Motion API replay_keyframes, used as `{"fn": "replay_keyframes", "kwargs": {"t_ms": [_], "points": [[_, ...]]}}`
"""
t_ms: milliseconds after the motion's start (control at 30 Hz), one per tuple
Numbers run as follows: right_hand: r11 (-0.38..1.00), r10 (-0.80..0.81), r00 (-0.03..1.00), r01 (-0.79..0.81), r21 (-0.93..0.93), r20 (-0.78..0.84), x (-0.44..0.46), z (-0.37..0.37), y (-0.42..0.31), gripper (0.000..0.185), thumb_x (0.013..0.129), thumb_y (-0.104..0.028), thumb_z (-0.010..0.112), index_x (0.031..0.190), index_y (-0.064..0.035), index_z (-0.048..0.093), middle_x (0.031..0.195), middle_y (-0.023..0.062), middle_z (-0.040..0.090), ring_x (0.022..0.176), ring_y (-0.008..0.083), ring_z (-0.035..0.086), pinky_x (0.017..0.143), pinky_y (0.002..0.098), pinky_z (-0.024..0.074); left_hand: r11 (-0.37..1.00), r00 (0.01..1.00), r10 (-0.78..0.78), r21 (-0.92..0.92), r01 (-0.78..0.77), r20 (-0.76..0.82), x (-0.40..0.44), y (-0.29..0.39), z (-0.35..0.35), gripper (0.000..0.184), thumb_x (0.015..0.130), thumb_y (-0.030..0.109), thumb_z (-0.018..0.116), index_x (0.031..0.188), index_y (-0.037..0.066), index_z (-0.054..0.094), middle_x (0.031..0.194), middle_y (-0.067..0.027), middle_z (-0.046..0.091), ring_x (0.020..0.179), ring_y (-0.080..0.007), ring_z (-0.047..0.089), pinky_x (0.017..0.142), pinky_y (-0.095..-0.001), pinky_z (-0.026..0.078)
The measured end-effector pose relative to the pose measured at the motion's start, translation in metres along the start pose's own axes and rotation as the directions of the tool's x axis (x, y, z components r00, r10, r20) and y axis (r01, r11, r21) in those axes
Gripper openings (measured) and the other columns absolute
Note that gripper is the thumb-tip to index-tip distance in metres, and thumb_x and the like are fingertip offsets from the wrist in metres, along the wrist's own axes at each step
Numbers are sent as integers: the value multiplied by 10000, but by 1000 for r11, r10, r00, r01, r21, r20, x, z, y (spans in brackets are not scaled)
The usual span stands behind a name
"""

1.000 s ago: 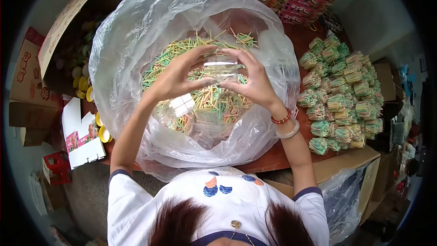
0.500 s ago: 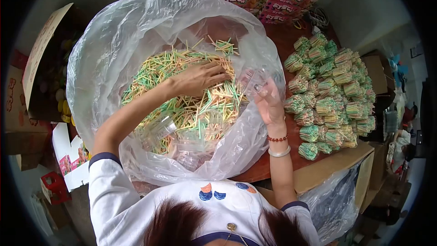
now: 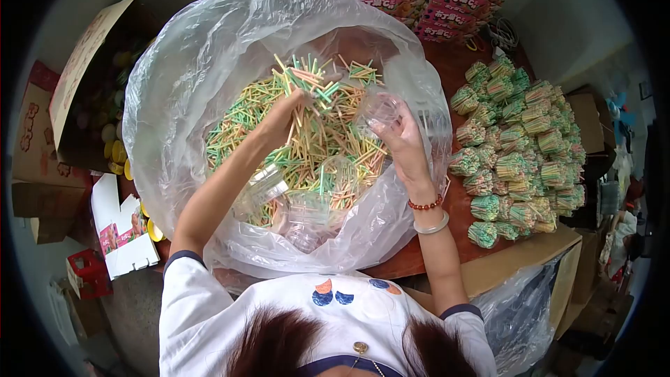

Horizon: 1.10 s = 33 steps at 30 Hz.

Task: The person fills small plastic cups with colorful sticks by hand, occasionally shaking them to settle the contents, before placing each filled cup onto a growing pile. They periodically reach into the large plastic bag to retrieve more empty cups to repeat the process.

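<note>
I see the left hand [image 3: 292,106] pinching one bunch of sticks [image 3: 307,78], the right hand [image 3: 406,141] gripping one clear jar [image 3: 379,107], over one plastic bag [image 3: 178,77].

Pastel sticks [image 3: 307,78] are being gripped by the left hand [image 3: 294,105]; a clear container [image 3: 379,106] is being held by the right hand [image 3: 405,134] (beaded bracelet [image 3: 426,206] at its wrist). Beneath both hands, more loose sticks [image 3: 317,150] are being held in a plastic bag [image 3: 157,98].
</note>
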State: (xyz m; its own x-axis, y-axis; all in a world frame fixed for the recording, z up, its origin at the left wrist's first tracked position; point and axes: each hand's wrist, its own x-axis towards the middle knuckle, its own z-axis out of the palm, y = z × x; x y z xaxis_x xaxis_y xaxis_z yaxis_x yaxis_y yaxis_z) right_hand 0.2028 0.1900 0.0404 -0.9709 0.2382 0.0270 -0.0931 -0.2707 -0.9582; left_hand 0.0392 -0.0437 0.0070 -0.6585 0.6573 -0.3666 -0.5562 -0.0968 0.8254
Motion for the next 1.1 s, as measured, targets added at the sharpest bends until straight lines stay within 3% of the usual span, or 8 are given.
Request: {"fn": "replay_keyframes", "kwargs": {"t_ms": [133,367,567,667,867,1000,1067,1100], "points": [[994,67,997,-62,-91,48,4,26,-2,623,877,-23,818,1430,-25,530,1355,63,614,1265,179,593,1117,345,473,957,990,142,-260,-132,22,-14,18,28,559,981,277,641,1454,-6,549,1429,-190,664,1312,-276,663,1065,-401,583],[945,-126,976,173,-277,179,17,48,12,743,800,-12,883,1445,-45,518,1370,59,600,1297,175,577,1143,344,463,865,918,394,-320,-386,-43,-34,60,79,464,995,220,759,1366,2,585,1241,-126,724,1179,-202,692,1024,-387,574],[880,-271,949,312,-359,160,26,56,26,766,701,-106,974,1344,-33,563,1251,105,649,1180,218,639,1021,360,525,768,801,597,263,-584,39,-22,32,75,430,937,220,847,1261,31,636,1191,-63,721,1110,-143,692,965,-356,561],[819,-265,953,302,-488,146,21,58,20,774,698,-105,977,1344,-30,558,1256,96,646,1189,215,639,1038,365,522,800,847,517,282,-530,126,-36,41,83,413,948,284,822,1243,41,664,1252,-77,739,1121,-131,681,1007,-331,536],[972,-37,986,73,-224,162,30,47,28,829,748,-46,939,1443,-24,488,1367,77,607,1254,160,602,1078,325,510,833,858,410,257,-490,310,-33,44,72,503,1020,433,700,1366,71,651,1391,-74,677,1263,-166,621,1120,-370,464],[897,-256,961,275,-346,101,51,24,31,687,721,-2,909,1318,-53,572,1209,57,685,1119,136,656,967,322,563,690,864,381,520,-503,329,-55,68,41,868,958,467,701,1664,145,311,1688,-147,386,1576,-319,334,1309,-515,264],[898,-238,970,239,-370,48,44,13,17,679,735,-30,917,1317,-50,568,1229,69,687,1145,149,659,991,331,557,28,798,190,810,-586,572,-47,59,-9,1011,863,362,782,1697,183,241,1744,-129,281,1618,-319,247,1329,-571,197],[905,-197,979,204,-372,57,43,4,10,726,722,-69,945,1332,-47,552,1239,75,682,1166,172,659,1014,336,549,-90,842,54,843,-531,536,-55,55,-6,1174,713,196,855,1702,232,222,1765,-96,230,1632,-336,198,1354,-569,121]]}}
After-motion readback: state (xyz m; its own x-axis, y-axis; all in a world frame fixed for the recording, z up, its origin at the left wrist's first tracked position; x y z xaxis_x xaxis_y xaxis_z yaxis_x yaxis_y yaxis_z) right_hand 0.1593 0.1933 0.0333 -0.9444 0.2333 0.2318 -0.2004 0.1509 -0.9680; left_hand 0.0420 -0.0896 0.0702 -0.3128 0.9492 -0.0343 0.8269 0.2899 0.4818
